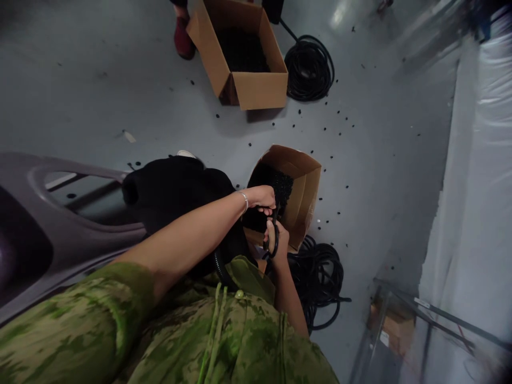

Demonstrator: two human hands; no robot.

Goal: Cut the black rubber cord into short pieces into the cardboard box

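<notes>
The person stands bent over a small open cardboard box (298, 200) on the grey floor (120, 96), and both arms go down toward its opening. The left arm is long and almost straight, it crosses from the green camouflage sleeve (80, 325) up to the box, and a thin silver bracelet (245, 201) sits on the wrist. The left hand (263, 197) is at the near edge of the box, its fingers curled down and clenched on a black hose piece (275, 234) at the top end. The right hand (278, 240) is just below the left one, the forearm rising steeply from the body, and its grip is closed around the same hose piece, which bends in a small loop beside the palm (what is inside the fist I cannot tell exactly). So the hose piece is held between the two hands, right in front of the box opening, and the box is full of small black pieces (282, 184).

Beside this box, on the side nearer to the person, a coil of black hose (320, 277) lies on the floor. Far behind the box stands a bigger open carton (244, 53), and another black coil (310, 69) lies next to it. Small black bits (340, 120) are scattered on the floor between the two cartons. On the left of the box a dark bundle (176, 192) rests against a grey moulded panel (60, 213).
</notes>
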